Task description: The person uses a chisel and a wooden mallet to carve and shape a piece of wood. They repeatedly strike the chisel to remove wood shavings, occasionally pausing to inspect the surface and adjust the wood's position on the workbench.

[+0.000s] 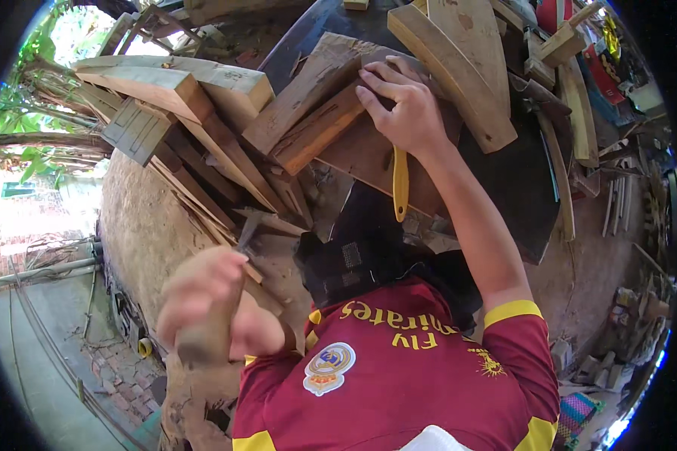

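My left hand (210,301), blurred by motion, is raised at the lower left, closed round a thick wooden handle (207,334). A thin metal head (250,228) shows just beyond the fingers, like a hammer's; its exact shape is hard to make out. My right hand (405,105) grips the upper edge of a rough wooden block (327,124), its fingers bent over the wood. Below the right wrist, a yellow tool handle (400,184) points toward me; its other end is hidden. A flat brown board (368,158) lies beneath the block.
Several thick timbers (237,90) lean at the left, beside a small slatted wooden piece (138,129). A long plank (459,83) slants at the right of the block. Farther right are a wooden-handled tool (568,41) and curved wood strips (579,113). A dark surface (504,188) lies below.
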A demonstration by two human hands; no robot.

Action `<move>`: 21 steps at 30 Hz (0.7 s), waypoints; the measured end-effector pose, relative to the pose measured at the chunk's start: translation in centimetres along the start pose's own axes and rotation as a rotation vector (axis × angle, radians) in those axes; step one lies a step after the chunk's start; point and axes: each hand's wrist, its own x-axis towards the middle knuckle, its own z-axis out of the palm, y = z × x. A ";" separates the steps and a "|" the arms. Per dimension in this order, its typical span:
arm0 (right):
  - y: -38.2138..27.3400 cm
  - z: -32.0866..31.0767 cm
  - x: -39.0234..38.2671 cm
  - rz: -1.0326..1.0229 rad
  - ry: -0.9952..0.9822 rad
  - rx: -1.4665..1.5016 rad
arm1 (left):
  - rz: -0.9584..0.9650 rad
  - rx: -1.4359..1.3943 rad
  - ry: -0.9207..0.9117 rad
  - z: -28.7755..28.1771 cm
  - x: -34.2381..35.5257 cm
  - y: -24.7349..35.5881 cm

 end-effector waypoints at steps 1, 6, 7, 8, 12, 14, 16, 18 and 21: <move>0.1 0.1 0.0 -0.019 0.027 0.005 | -0.105 0.240 -0.119 -0.7 0.5 -0.4; 0.4 -0.9 0.2 -0.099 0.153 -0.055 | -0.556 0.783 -0.354 -1.7 -0.8 -5.5; -0.5 -1.8 0.1 -0.076 0.145 -0.050 | -0.591 0.809 -0.359 -1.8 -1.1 -6.2; -1.9 -2.9 -0.2 -0.054 0.133 -0.043 | -0.629 0.836 -0.361 -1.9 -1.5 -6.8; -5.6 -5.1 -3.8 0.094 -0.093 -0.143 | -0.862 0.818 -0.372 -2.2 -1.9 -8.4; -5.8 -5.3 -5.4 0.190 -0.164 -0.132 | -0.935 0.770 -0.373 -2.2 -1.8 -9.2; -4.6 -5.5 -6.1 0.249 -0.126 -0.076 | -0.975 0.730 -0.371 -2.3 -1.6 -9.7; -3.7 -5.7 -6.0 0.257 -0.071 -0.079 | -1.109 0.601 -0.316 -2.7 -1.7 -9.8; -2.3 -5.9 -5.7 0.225 -0.030 -0.222 | -1.298 0.454 -0.364 -2.9 -1.4 -8.8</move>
